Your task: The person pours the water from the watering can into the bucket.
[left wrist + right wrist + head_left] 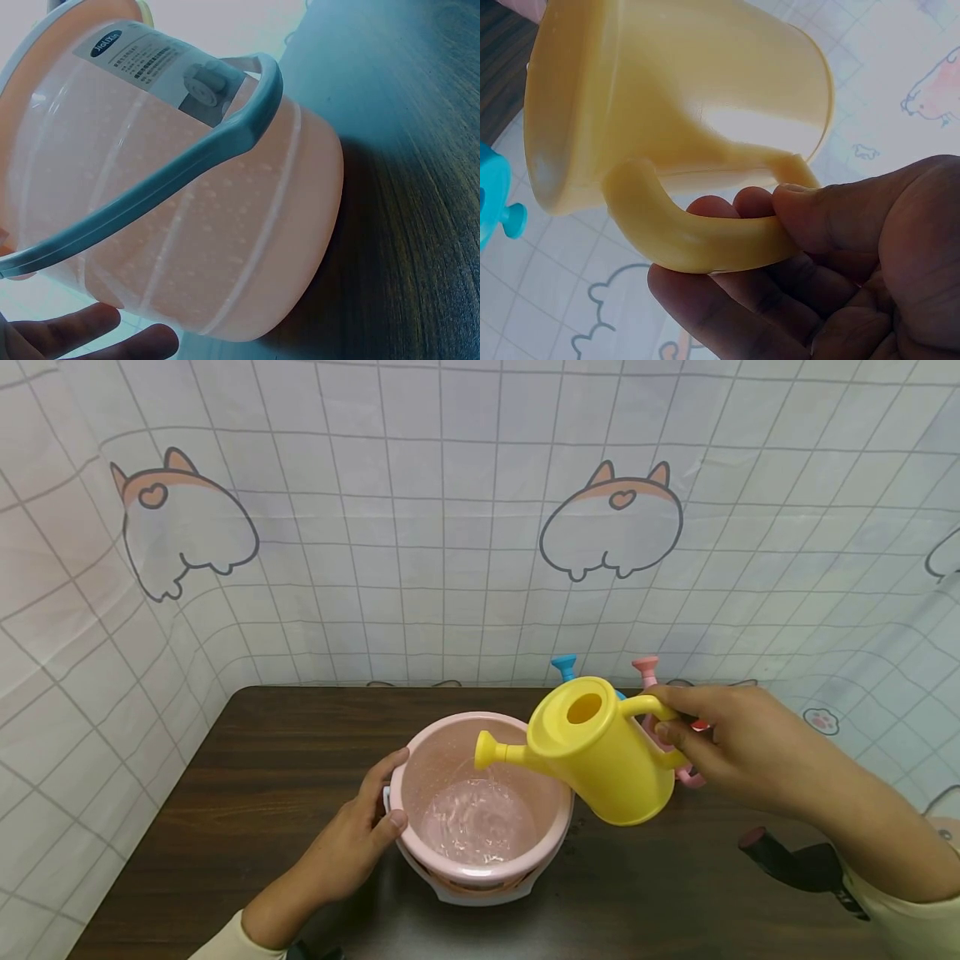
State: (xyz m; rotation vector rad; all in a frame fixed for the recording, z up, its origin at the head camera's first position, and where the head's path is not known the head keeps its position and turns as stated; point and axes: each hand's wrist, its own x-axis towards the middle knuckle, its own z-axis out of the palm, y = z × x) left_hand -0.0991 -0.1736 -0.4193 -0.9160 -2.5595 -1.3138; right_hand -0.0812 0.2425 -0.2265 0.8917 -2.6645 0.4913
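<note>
My right hand grips the handle of a yellow watering can, which is tilted with its spout over the bucket's opening. Thin streams seem to fall from the spout. The right wrist view shows the fingers curled round the handle of the watering can. A pink bucket stands upright on the table, with rippling water inside. At its left side, my left hand holds the rim, with the thumb and a finger on it. In the left wrist view, two fingers extend beside the bucket, whose grey-blue handle hangs down.
Behind the yellow can stand a blue watering can and a pink one, both mostly hidden. The dark wooden table meets a hanging grid-patterned cloth at the back.
</note>
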